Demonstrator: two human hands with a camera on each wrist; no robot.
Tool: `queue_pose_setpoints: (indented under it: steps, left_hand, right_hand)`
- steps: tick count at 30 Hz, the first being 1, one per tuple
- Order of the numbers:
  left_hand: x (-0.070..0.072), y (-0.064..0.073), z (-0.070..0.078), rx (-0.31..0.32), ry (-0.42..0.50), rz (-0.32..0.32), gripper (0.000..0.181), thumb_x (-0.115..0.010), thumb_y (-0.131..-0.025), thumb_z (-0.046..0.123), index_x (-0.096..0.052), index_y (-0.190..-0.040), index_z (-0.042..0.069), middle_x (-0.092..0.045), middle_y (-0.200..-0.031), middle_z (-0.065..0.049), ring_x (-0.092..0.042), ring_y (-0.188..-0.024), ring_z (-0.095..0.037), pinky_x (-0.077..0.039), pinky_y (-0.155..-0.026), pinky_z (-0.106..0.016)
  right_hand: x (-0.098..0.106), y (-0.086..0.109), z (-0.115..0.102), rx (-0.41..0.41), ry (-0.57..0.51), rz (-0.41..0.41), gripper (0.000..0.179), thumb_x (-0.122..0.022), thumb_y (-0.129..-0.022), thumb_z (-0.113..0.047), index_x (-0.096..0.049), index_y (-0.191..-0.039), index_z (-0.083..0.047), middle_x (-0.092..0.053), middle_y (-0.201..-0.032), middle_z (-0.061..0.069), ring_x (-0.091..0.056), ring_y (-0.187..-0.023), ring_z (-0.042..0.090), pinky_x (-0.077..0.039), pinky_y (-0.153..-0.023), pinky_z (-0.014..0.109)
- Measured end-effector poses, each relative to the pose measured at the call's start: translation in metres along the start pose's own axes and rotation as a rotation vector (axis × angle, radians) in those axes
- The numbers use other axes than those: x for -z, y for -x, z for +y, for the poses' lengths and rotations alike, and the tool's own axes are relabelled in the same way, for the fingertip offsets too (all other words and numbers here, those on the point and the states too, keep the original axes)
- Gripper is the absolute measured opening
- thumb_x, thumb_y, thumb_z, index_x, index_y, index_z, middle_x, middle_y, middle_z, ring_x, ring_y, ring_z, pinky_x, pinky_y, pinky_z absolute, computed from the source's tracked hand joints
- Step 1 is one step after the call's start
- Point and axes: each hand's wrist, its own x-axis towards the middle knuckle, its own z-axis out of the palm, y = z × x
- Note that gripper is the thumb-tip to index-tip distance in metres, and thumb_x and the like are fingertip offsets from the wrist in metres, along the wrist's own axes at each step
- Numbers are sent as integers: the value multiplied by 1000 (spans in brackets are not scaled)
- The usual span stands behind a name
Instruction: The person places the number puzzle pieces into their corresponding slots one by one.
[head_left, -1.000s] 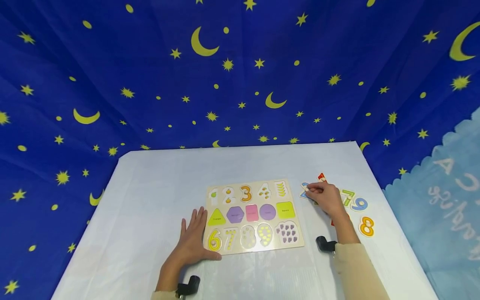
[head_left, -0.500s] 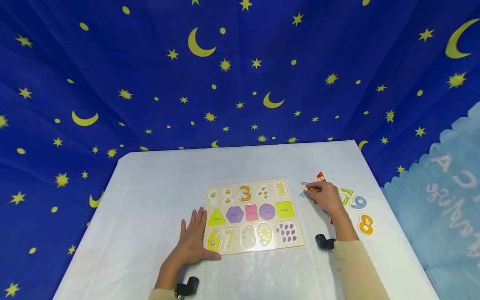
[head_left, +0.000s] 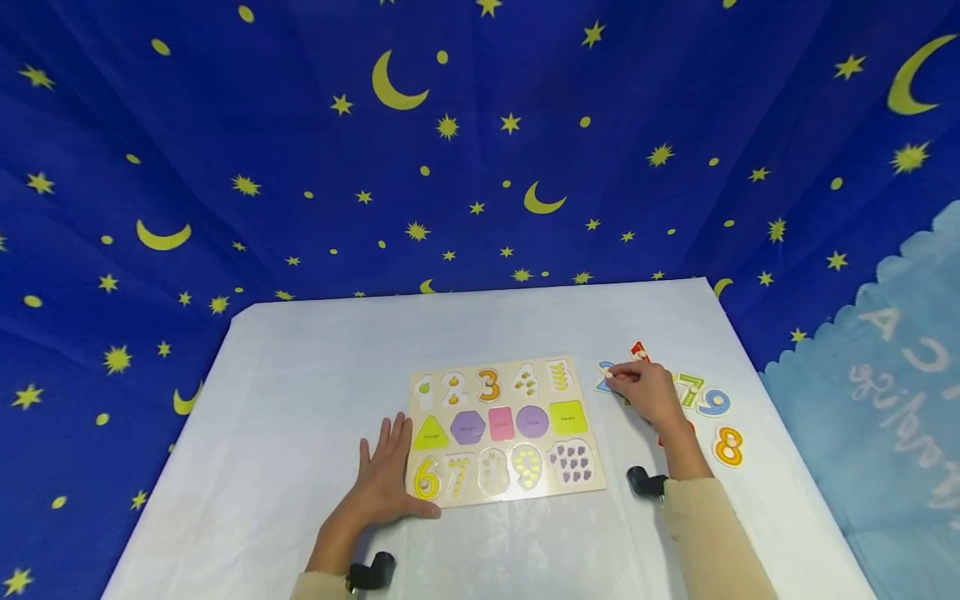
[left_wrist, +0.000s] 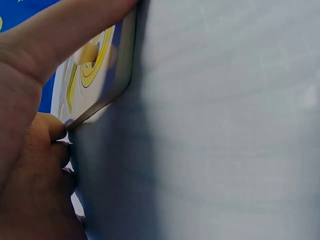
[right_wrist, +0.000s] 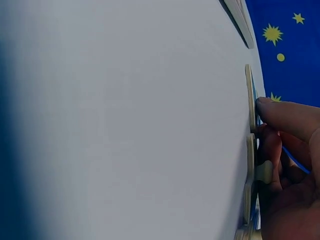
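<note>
My right hand (head_left: 651, 398) pinches the knob of a blue number 2 puzzle piece (head_left: 602, 386) to the right of the board. In the right wrist view, the thumb and index finger of that hand (right_wrist: 295, 145) meet at a thin wooden piece (right_wrist: 251, 102), seen edge-on; its printed face is mostly hidden. My left hand (head_left: 384, 482) rests with straight, spread fingers along the left edge of the wooden puzzle board (head_left: 525, 496), thumb at its lower corner. A yellow 6 (head_left: 426, 479) and an orange 3 (head_left: 489, 386) sit in their board slots.
Near my right hand lie a red 1 (head_left: 638, 352), a green 7 (head_left: 688, 390), a blue 9 (head_left: 714, 402) and an orange 8 (head_left: 728, 447). A red piece (head_left: 664, 439) is partly covered by my right wrist. White cloth covers the table (head_left: 315, 367).
The head view has shifted slightly. Both hands keep practically the same places, the right at the blue 2 and the left at the board's edge.
</note>
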Motion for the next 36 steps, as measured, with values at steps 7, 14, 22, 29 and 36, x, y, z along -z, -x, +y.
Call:
queue_pose_setpoints:
  steps: [7, 14, 22, 29, 36]
  left_hand:
    - [-3, -3, 0, -21, -1, 6, 146, -85, -43, 66, -11, -154, 5, -5, -160, -14, 6, -145, -32, 7, -109, -60]
    - [-1, -3, 1, 0, 4, -3, 148, -86, -43, 66, -9, -154, 5, -3, -160, -14, 7, -145, -31, 10, -108, -60]
    - [0, -3, 1, 19, 3, -8, 148, -86, -43, 64, -8, -154, 6, -1, -160, -12, 9, -145, -29, 11, -109, -59]
    - [0, -1, -1, 14, 6, -6, 147, -86, -44, 64, -8, -154, 6, -1, -160, -12, 9, -145, -30, 11, -108, -60]
    - [1, -1, -1, 24, 7, -6, 148, -87, -43, 63, -9, -154, 5, -2, -160, -13, 8, -145, -31, 10, -108, -60]
  right_hand:
    - [3, 2, -1, -24, 37, 12, 29, -71, -88, -27, -72, -108, -6, -66, -89, 5, -56, -78, 20, -44, -68, 32]
    - [2, 1, -11, 47, 9, 6, 28, -72, -87, -27, -72, -106, -8, -64, -88, 4, -55, -76, 19, -46, -63, 31]
    - [-7, -2, -31, 96, -40, 1, 25, -73, -86, -26, -72, -104, -8, -66, -90, 5, -56, -78, 19, -46, -68, 34]
    - [-20, -5, -38, 104, -76, -31, 23, -75, -85, -24, -72, -102, -9, -66, -91, 4, -57, -78, 19, -48, -68, 33]
    - [-33, -5, -47, 132, -98, -47, 21, -75, -84, -22, -72, -101, -9, -67, -89, 3, -58, -77, 19, -48, -68, 32]
